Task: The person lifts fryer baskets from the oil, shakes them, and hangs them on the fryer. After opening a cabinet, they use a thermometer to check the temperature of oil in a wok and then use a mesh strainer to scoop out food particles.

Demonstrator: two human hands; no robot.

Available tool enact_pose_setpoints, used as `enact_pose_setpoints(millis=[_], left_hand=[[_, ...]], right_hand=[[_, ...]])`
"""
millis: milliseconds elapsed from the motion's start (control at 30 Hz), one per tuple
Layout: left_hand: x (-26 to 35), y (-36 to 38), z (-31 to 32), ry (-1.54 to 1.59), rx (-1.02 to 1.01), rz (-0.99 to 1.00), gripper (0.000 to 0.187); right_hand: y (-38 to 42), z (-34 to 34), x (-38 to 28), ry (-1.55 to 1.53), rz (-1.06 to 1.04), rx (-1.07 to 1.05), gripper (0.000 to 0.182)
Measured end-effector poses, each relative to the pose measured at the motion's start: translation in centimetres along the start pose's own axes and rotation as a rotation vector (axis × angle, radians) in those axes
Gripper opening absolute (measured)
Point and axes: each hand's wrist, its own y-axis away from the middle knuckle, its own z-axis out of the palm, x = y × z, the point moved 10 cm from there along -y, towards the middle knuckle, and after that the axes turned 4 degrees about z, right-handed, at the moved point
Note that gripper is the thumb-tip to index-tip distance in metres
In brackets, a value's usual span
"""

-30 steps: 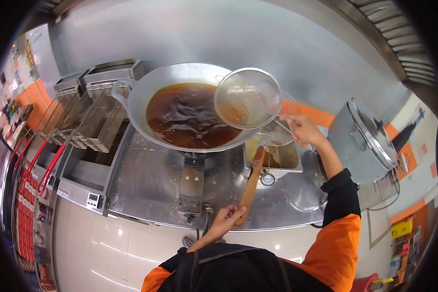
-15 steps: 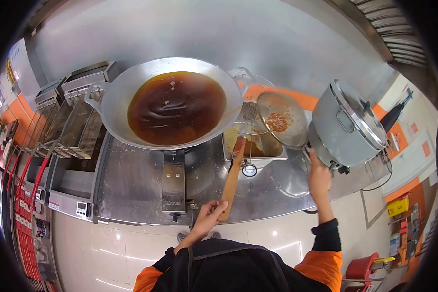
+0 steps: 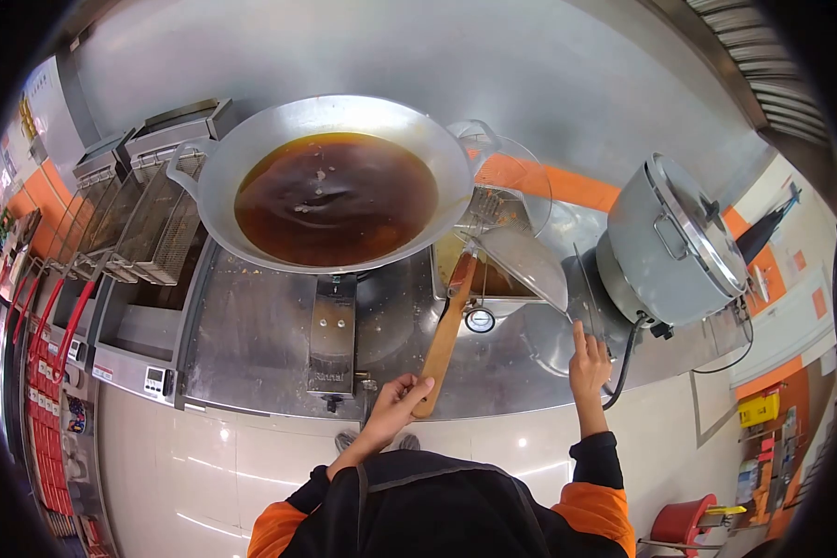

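The right hand [image 3: 588, 370] is gripping a strainer [image 3: 530, 267], tilting ahead-left above a pan [image 3: 519, 298], apparently emptying it; the left hand [image 3: 397, 407] is pinching a wooden handle [image 3: 444, 349]. Steady tipping is seemingly needed next.

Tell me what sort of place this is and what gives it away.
Most likely a commercial kitchen: there's a wide wok of dark liquid, wire baskets to its left, and a big lidded pot farther right.
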Motion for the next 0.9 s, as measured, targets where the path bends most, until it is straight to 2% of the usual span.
enact_pose_setpoints(millis=[267, 367, 667, 767, 900], left_hand=[[0.2, 0.1, 0.0, 0.004, -0.047, -0.022, 0.027], [0.7, 0.2, 0.3, 0.045, -0.014, 0.031, 0.027], [0.1, -0.1, 0.0, 0.013, -0.01, 0.023, 0.027], [-0.2, -0.2, -0.1, 0.018, -0.001, 0.025, 0.028], [0.2, -0.3, 0.0, 0.002, 0.0, 0.044, 0.029]], right_hand=[[-0.6, -0.8, 0.2, 0.015, -0.009, 0.021, 0.055], [-0.3, -0.4, -0.2, -0.02, -0.055, 0.037, 0.052], [-0.7, -0.7, -0.4, -0.023, 0.007, -0.004, 0.053], [-0.3, 0.2, 0.5, -0.118, 0.133, -0.008, 0.055], [-0.6, 1.4, 1.8, -0.193, 0.313, -0.067, 0.043]])
